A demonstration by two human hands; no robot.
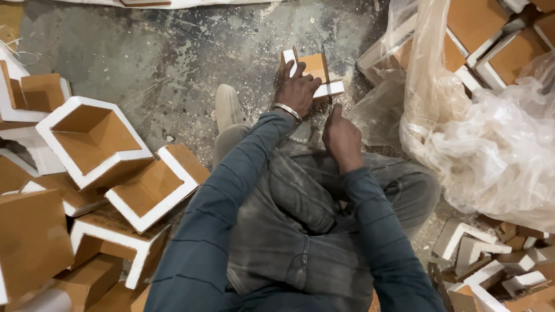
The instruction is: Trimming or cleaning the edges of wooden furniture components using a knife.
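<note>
Left hand (296,88) grips a white-edged, brown wooden piece (315,75).

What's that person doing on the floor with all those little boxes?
A person sits on a dusty floor. The left hand holds down a small brown box with white edges. The right hand grips a thin tool against it; I can't tell what kind. More such boxes are piled on the left, and a plastic bag lies on the right.

Matt brown board boxes (95,138) with white edges, left; glossy crinkled plastic sheet (491,144), right; rough dusty concrete floor (173,52).
</note>
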